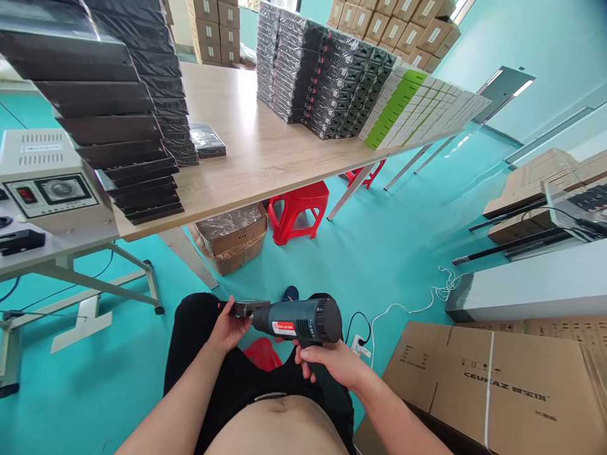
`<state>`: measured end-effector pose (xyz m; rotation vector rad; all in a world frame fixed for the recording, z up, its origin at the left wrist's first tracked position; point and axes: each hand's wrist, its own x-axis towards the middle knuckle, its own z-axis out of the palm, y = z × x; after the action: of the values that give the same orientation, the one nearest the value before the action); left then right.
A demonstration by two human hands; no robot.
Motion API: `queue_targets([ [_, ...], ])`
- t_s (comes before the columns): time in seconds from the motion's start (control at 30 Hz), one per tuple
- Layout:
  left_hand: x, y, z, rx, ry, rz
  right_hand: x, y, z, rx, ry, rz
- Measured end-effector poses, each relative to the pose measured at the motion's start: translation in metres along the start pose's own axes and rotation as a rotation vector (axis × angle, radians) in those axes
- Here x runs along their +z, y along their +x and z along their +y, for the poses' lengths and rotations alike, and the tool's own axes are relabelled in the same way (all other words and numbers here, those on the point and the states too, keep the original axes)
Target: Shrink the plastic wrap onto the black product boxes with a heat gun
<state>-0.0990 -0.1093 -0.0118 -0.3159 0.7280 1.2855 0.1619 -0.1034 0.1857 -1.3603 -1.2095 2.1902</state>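
My right hand (pixel 327 361) is wrapped round the handle of a dark green heat gun (pixel 294 320), whose nozzle points left. In my left hand (pixel 228 330) is a thin, dark box (pixel 244 308), pinched by its edge above my lap. The nozzle end sits right by the box and my left fingers; whether it touches them I cannot tell. On the table (pixel 237 165) above my knees, a single film-wrapped black box (pixel 207 140) lies flat beside tall stacks of black boxes (pixel 114 114).
More wrapped black boxes (pixel 289 69) and white-green boxes (pixel 398 104) stand in rows on the table. Below are a red stool (pixel 301 212) and an open carton (pixel 232 237). A beige machine (pixel 52 180) is at left. Large cartons (pixel 493 379) and a power strip (pixel 360 346) lie at right.
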Motion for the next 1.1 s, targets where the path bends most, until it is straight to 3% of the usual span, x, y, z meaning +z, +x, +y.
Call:
queue_targets([
  [0.17,0.001,0.001,-0.002,-0.026,-0.005,0.036,0.007,0.002,-0.002,-0.038,-0.025,0.103],
  [0.33,0.002,0.002,-0.004,-0.058,0.019,0.066,0.014,0.002,-0.006,-0.030,-0.114,-0.043],
  [0.5,0.003,0.003,-0.005,-0.075,0.051,0.093,0.021,0.006,-0.010,-0.083,-0.091,0.052],
  [0.67,0.001,0.003,-0.003,-0.094,0.009,0.108,0.017,0.002,-0.012,-0.042,-0.154,-0.073],
  [0.83,0.001,-0.001,0.001,-0.155,-0.058,0.029,-0.001,0.004,-0.007,-0.001,0.034,0.180],
  [1.0,0.004,-0.003,0.002,-0.170,-0.091,0.045,-0.017,0.003,-0.001,0.018,0.061,0.098],
  [1.1,0.005,-0.003,0.001,-0.177,-0.088,0.043,-0.016,0.003,0.004,-0.008,0.086,0.152],
])
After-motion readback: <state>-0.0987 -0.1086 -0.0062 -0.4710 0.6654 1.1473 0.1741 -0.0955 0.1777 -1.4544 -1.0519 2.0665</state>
